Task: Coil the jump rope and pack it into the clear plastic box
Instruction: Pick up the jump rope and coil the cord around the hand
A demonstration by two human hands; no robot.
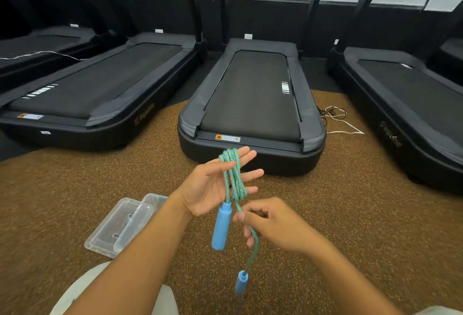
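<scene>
While looped over left hand (213, 184), jump rope (234, 179) pinched by right hand (270, 224).

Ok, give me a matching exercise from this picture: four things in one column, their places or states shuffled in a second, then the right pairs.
Things:
1. left hand
2. right hand
3. clear plastic box
4. lower blue cylindrical handle

States or places:
A. hangs from the loose rope end below both hands
B. lies on the speckled brown floor, by the left forearm
C. pinches the blue-green braided rope below the loops
D. fingers straight, rope loops wound around them

Pairs: 1-D, 2-C, 3-B, 4-A
</scene>
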